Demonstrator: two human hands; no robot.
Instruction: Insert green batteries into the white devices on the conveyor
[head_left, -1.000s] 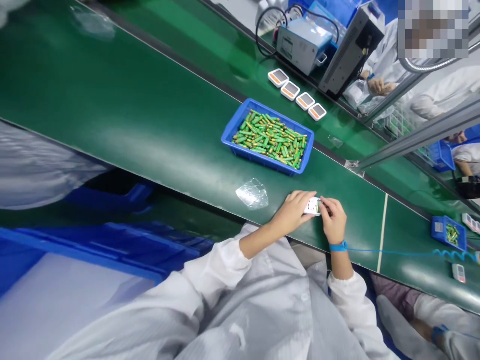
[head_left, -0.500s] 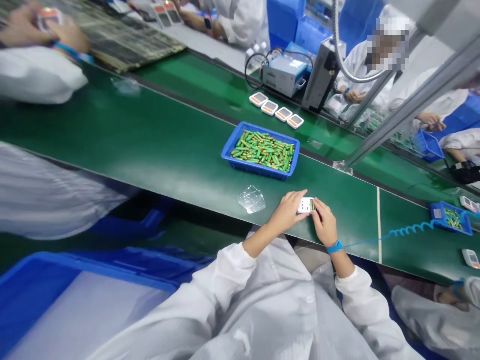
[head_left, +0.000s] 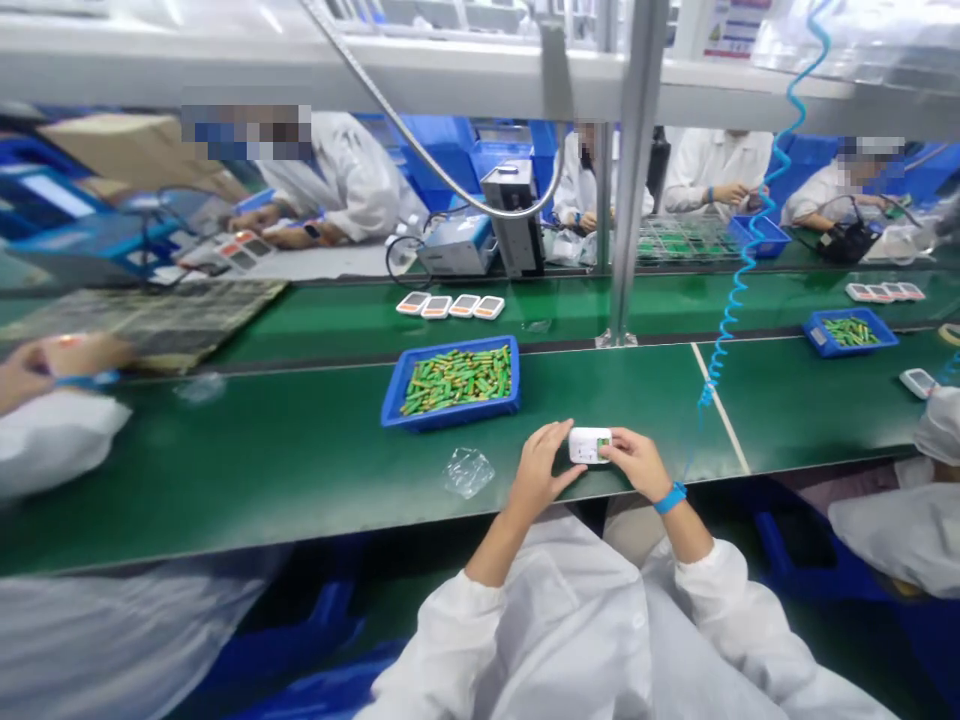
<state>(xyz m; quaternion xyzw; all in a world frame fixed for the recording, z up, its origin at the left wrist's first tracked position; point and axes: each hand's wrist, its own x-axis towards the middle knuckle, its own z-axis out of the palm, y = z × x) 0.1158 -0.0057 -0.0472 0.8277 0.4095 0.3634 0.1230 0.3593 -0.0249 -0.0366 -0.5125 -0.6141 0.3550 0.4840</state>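
Note:
A small white device (head_left: pixel 584 446) lies back side up just above the green belt, a green battery showing in the open slot at its right end. My left hand (head_left: pixel 541 462) steadies it from the left, fingers at the upper corner and thumb along the lower edge. My right hand (head_left: pixel 639 460), with a blue wrist strap, grips the right end, its fingertips over the slot. Left of my hands rests a crumpled clear plastic bag (head_left: pixel 469 472). A blue tray (head_left: pixel 450 410) full of green batteries (head_left: pixel 457 378) stands beyond it.
Several white devices with screens (head_left: pixel 451 306) sit in a row behind the tray. A metal post (head_left: pixel 628 200) rises at the belt's far edge. A coiled blue cord (head_left: pixel 739 290) hangs at right, near another battery tray (head_left: pixel 851 345). Co-workers' hands (head_left: pixel 60 365) are at left.
My view has tilted up and turned, so the belt runs more level. The left fingers have opened slightly around the device, showing more of its back. The right hand stays at the slot.

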